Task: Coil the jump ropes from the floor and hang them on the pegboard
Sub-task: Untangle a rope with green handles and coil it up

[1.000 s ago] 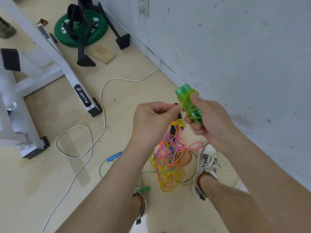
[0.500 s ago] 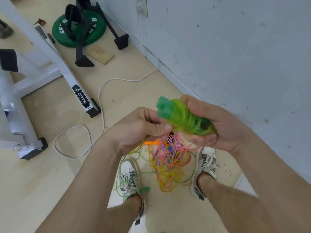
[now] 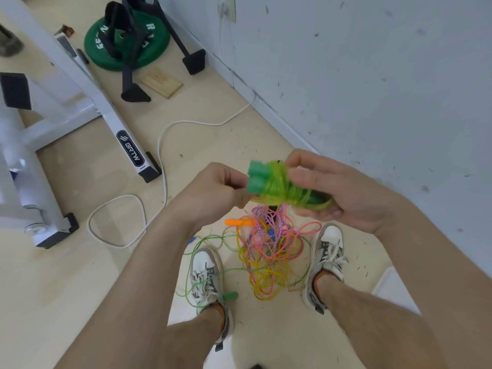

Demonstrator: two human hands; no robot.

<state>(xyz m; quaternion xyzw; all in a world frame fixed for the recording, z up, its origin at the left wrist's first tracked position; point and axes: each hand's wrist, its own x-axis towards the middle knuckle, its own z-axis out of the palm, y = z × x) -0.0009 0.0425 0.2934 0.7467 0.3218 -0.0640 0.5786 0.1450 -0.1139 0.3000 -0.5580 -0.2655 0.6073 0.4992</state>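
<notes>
While the right grip point(image 3: 343, 193) is closed around a green jump rope point(image 3: 277, 185), thumb on top and fingers curled beneath, the rope's yellow-green cord lies wound round its two handles, whose ends stick out side by side toward the left grip point(image 3: 213, 190). That left grip has its fingers curled in and pinches the wound cord just under the handle ends. The bundle is held in the air above a tangle of ropes point(image 3: 269, 251) on the floor point(image 3: 80, 275), pink, yellow, purple and green strands knotted together between the left shoe point(image 3: 205, 278) and the right shoe point(image 3: 326, 259). An orange handle point(image 3: 235, 222) pokes from the tangle's upper edge, and a green handle point(image 3: 230, 295) lies just beside the left shoe. Farther off, a white cable point(image 3: 159, 145) loops across the floor toward the wall point(image 3: 372, 75), past a white bench frame point(image 3: 106, 107), a wooden block point(image 3: 162, 82) and a green weight plate point(image 3: 149, 49).
</notes>
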